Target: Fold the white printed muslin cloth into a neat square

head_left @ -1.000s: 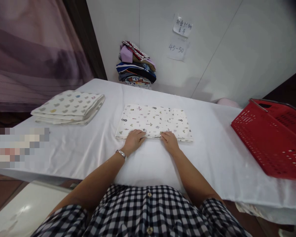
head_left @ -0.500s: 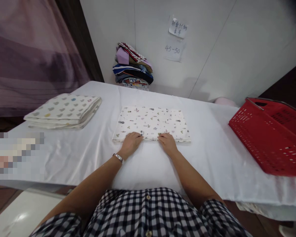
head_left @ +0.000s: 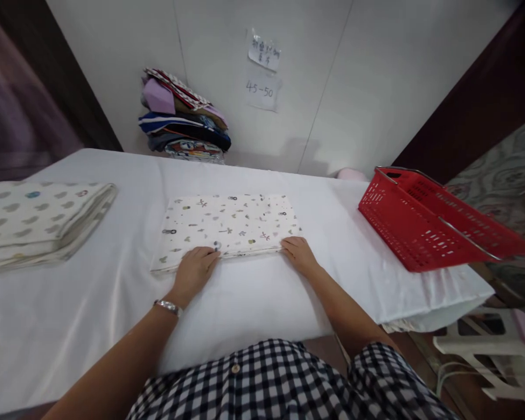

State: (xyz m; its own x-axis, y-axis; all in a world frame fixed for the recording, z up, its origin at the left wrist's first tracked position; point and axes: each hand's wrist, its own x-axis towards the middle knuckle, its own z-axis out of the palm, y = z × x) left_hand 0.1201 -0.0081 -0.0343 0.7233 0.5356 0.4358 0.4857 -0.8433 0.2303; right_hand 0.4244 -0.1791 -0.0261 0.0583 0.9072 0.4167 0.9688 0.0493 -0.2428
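Observation:
A white folded cloth (head_left: 234,224) with small printed plants and figures lies flat in front of me on the white-covered table. My left hand (head_left: 196,268), with a bracelet at its wrist, is closed on the cloth's near edge, left of the middle. Further right along that same edge, my right hand (head_left: 298,252) has its fingers closed on the cloth close to the near right corner. The undersides of the fingers are hidden. To the left sits another folded cloth (head_left: 30,219), white with grey shapes, apart from both hands.
A red plastic basket (head_left: 420,224) with metal handles stands on the table (head_left: 332,216) at the right. Behind the table is a pile of folded fabrics (head_left: 184,119) against the wall. A white stool (head_left: 485,344) stands low on the right.
My view has turned to the right. My hands have spread apart along the cloth's near edge, the right one nearing the right corner.

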